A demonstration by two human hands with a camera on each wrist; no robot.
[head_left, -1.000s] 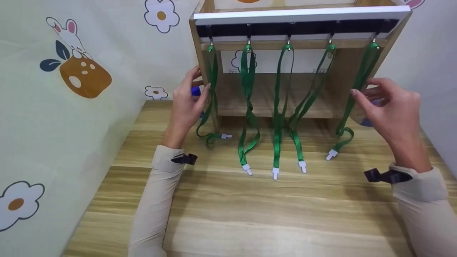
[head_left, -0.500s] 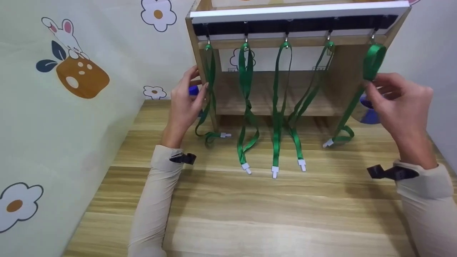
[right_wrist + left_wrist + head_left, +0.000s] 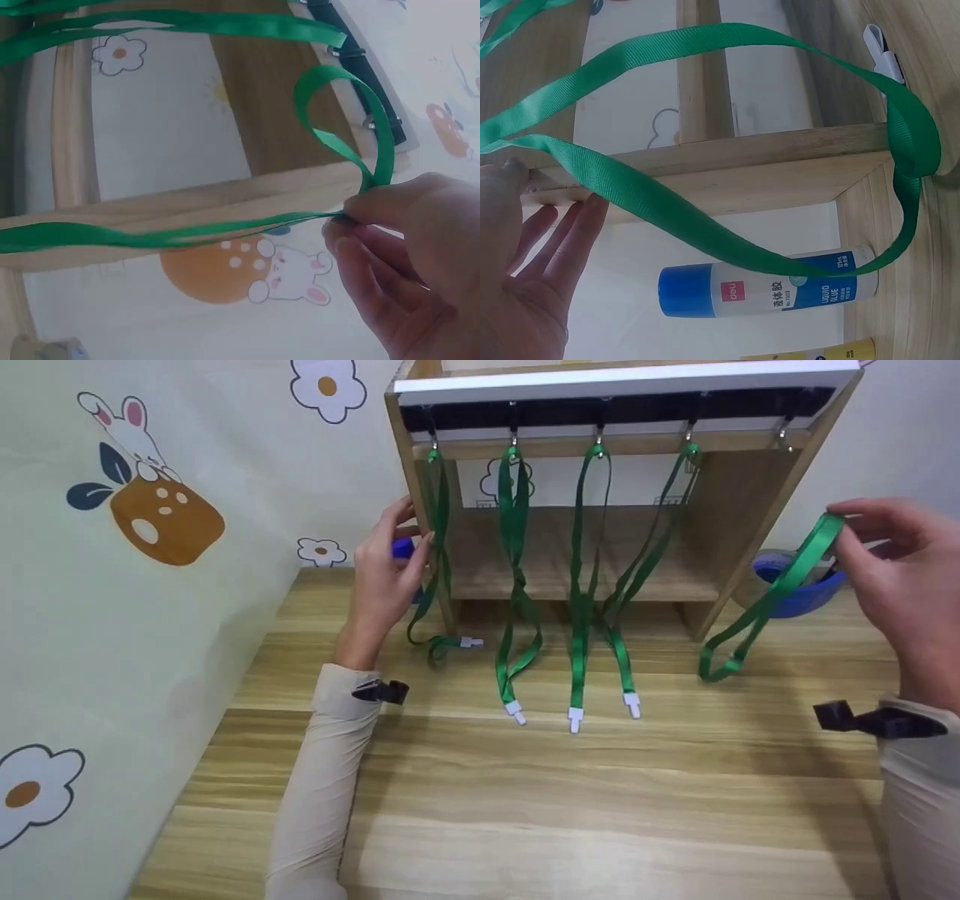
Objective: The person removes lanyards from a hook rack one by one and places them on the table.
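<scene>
In the head view the right hand (image 3: 911,555) pinches one green lanyard (image 3: 796,570) between thumb and fingers, right of the wooden rack (image 3: 757,502); its lower loop hangs above the tabletop. The rightmost hook (image 3: 782,437) holds no lanyard. Several other lanyards (image 3: 514,517) hang from the remaining hooks, white clips at their lower ends. The left hand (image 3: 386,577) grips the rack's left side panel, beside the leftmost lanyard (image 3: 441,510). In the right wrist view the lanyard (image 3: 384,142) bends into a loop above the pinching fingertips. The left wrist view shows the left hand (image 3: 551,262) at the panel edge (image 3: 765,152).
A blue-rimmed container (image 3: 806,600) stands right of the rack, behind the held lanyard. Left of the rack, a blue-capped glue bottle (image 3: 787,289) and a yellow item (image 3: 855,351) appear in the left wrist view. Patterned wall covering (image 3: 187,660) borders the wooden tabletop (image 3: 585,810).
The right hand has moved to the right, and the lanyard it holds has come off the rightmost hook and away from the rack. The left hand keeps its grip on the panel.
</scene>
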